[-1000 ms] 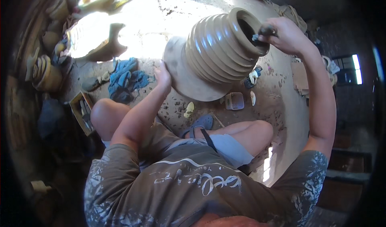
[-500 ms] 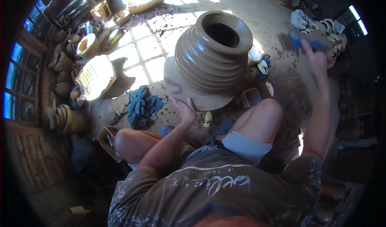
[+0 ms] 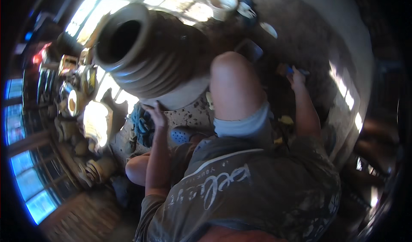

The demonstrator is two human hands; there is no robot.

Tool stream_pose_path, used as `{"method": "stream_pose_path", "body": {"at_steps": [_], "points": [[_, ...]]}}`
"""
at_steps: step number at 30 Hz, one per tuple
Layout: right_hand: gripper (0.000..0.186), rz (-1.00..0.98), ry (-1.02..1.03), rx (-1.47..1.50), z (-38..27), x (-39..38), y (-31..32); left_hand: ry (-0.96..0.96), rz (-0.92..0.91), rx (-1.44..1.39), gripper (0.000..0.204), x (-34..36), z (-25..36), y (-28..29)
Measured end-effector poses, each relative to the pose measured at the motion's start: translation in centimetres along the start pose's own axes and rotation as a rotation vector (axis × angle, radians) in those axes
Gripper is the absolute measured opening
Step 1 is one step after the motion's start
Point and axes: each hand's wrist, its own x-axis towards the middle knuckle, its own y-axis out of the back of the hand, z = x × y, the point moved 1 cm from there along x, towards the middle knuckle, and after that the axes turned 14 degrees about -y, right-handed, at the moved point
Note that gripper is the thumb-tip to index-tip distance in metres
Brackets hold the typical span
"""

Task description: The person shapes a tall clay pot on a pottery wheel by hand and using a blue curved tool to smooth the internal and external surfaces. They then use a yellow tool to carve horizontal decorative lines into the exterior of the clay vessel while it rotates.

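A tall ribbed grey clay pot (image 3: pixel 150 70) with a wide dark mouth stands on a pale round wheel (image 3: pixel 184 96), at the upper left of the head view. My left hand (image 3: pixel 156 113) touches the wheel's near edge, fingers spread, just right of a crumpled blue cloth (image 3: pixel 141 124). My right hand (image 3: pixel 297 80) is low beyond my raised knee (image 3: pixel 234 83), closed on a blue-handled tool (image 3: pixel 288 69) with a brownish head, slightly blurred.
Clay pots and shards (image 3: pixel 96 169) line the left side by a window (image 3: pixel 28 182). A clear plastic tub (image 3: pixel 249 49), a pale pail (image 3: pixel 221 6) and a pale oval piece (image 3: pixel 268 30) lie beyond the pot. Sunlight patches cross the floor.
The head view has swung, putting the pot farther left. My right hand has left the pot's mouth and moved down to the right with the blue tool. My left hand stays at the wheel.
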Motion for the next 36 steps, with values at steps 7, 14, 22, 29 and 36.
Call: {"method": "stream_pose_path", "body": {"at_steps": [7,14,22,29,36], "points": [[0.032,-0.198,-0.013,0.45,1.7,3.3,5.2,0.296,0.094,0.252,0.091,-0.7,2.2,0.1],[0.034,-0.208,0.188,-1.458,8.9,-2.3,5.1,0.58,0.087,-0.078,0.085,-6.3,2.7,-5.2],[0.044,-0.431,0.481,-1.958,22.6,0.7,8.8,0.479,0.299,-0.093,0.056,-2.8,0.7,-6.2],[0.045,-0.549,0.629,-1.812,24.3,4.5,10.0,0.476,0.236,-0.054,0.073,1.6,0.7,6.5],[0.04,-0.331,0.558,-1.204,0.7,-3.8,-8.7,0.645,0.094,-0.168,0.093,-3.2,1.0,-2.0]]}}
